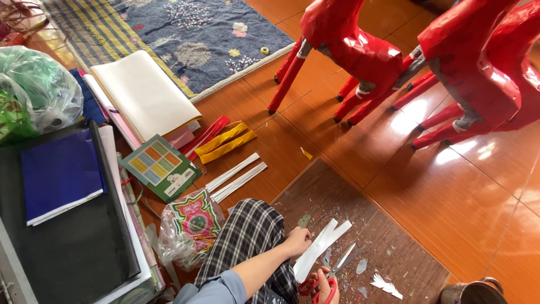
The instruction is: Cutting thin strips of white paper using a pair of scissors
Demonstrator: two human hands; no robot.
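My left hand [296,242] holds a strip of white paper [319,247] over a worn wooden board [388,225] on the floor. My right hand [324,284], at the bottom edge, grips red-handled scissors [332,270] whose blades point up to the right beside the paper strip. My knee in checked trousers [247,236] rests left of the hands. White paper scraps [386,284] lie on the board to the right.
Two red paper animal figures [349,50] [478,67] stand on the orange tiles at the back. White [236,177], yellow [225,143] and red [207,135] folded strips, a green booklet [160,167], paper sheets [143,93], plastic bags [34,95], a rug [185,34] and a metal pot [472,293] surround me.
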